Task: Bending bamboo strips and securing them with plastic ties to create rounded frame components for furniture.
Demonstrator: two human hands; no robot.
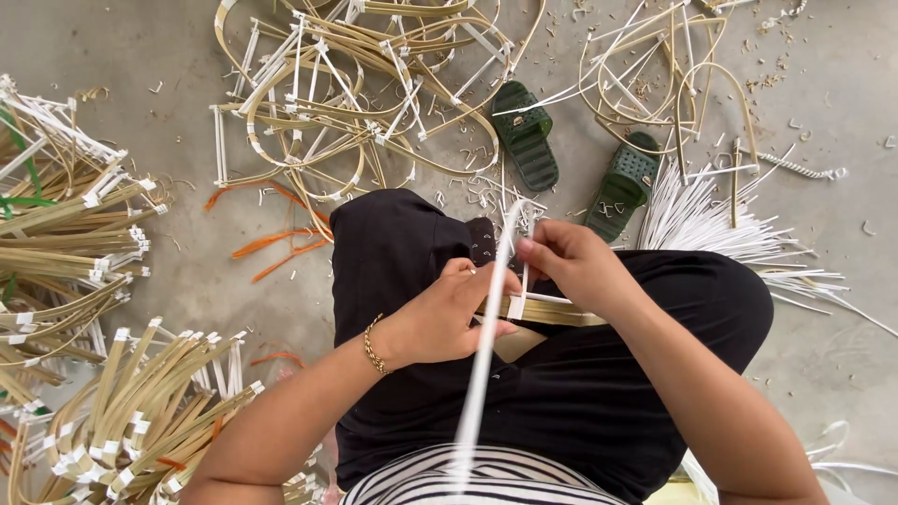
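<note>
White strip (486,346) pinched btwn both hands (510,290) over lap.

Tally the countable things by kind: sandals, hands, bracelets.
Green sandals: 2
Hands, left hand and right hand: 2
Gold bracelet: 1
Total: 5
</note>
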